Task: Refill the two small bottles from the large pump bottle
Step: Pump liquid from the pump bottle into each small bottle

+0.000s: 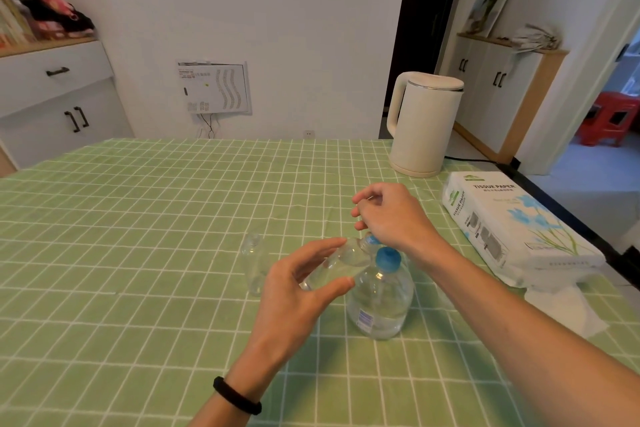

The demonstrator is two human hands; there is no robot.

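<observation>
The left hand (pixel 294 291) grips a small clear bottle (pixel 343 263) between thumb and curled fingers, tilted with its neck pointing far-right. The right hand (pixel 391 215) has its fingers curled round the blue cap (pixel 372 240) at that neck. Both hover just above the large pump bottle (pixel 381 305), which stands on the surface (pixel 138 218). The second small bottle (pixel 254 267) stands upright just left of the left hand.

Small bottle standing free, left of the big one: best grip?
Wrap its mid-body, coming from its left. The standing bottle is upright, a slim cylinder with bare cloth on that side; the left hand and big bottle crowd its right.
</observation>
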